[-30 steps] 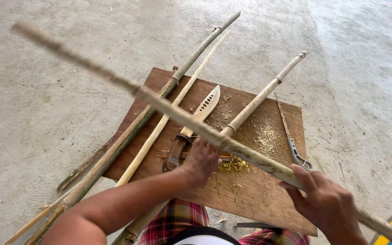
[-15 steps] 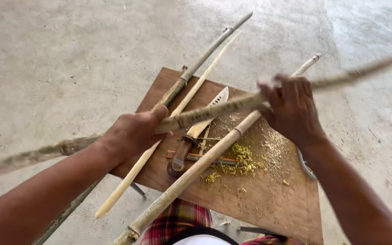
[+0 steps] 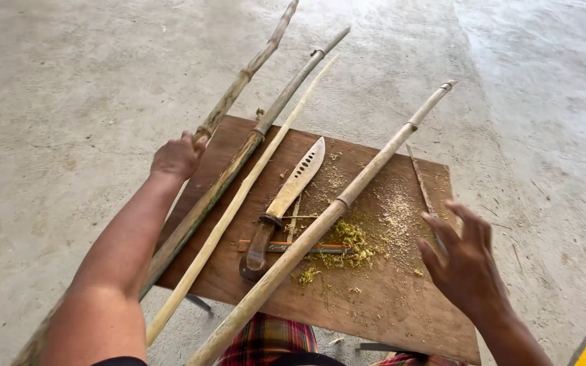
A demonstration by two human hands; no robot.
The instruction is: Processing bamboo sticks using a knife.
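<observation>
Now our right hand [image 3: 466, 261] has let go of the rough stick [image 3: 239, 85]; it hovers open at four o'clock over the tabletop [image 3: 401, 318]. Our left hand [image 3: 178, 156], at ten o'clock, grips that stick alone. Between them lies a big knife [image 3: 286, 200].

Brown wooden board [image 3: 401, 318] on grey concrete floor [image 3: 69, 88], w/ yellow-green shavings [image 3: 347, 240], pale tan peeled stick [image 3: 239, 203], mottled green-brown cane [image 3: 249, 71] in left hand [image 3: 178, 157], silver blade/dark brown handle knife [image 3: 283, 203], red-yellow plaid cloth [image 3: 269, 342].
</observation>
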